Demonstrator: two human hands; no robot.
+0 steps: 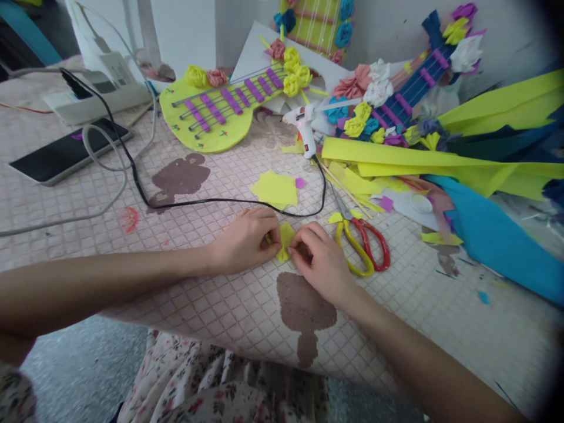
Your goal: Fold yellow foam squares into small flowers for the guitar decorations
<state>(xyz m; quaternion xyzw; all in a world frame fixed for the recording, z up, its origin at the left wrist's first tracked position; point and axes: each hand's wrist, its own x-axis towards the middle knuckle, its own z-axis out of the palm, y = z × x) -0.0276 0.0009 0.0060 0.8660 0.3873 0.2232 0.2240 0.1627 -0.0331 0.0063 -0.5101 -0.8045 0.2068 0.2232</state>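
Between my two hands is a small piece of yellow crepe paper (pixel 285 241), pinched at both sides just above the tablecloth. My left hand (pixel 253 239) has its fingers closed on the paper's left edge. Thumb and fingertips of my right hand (pixel 319 258) pinch its right edge. Flat beyond them lies a star-like yellow paper cutout (pixel 276 189). Scissors (pixel 359 235) with one yellow and one red handle lie right of my right hand, blades pointing away. Farther back stands a white glue gun (pixel 305 129) with its black cord looping toward my hands.
A yellow paper guitar (pixel 215 111) and a blue one (pixel 409 88) with paper flowers lie at the back. Yellow strips (pixel 396 157) and a blue sheet (pixel 493 235) cover the right side. A phone (pixel 66 153) and power strip (pixel 97 94) sit left; the black cord (pixel 207 202) crosses the tablecloth.
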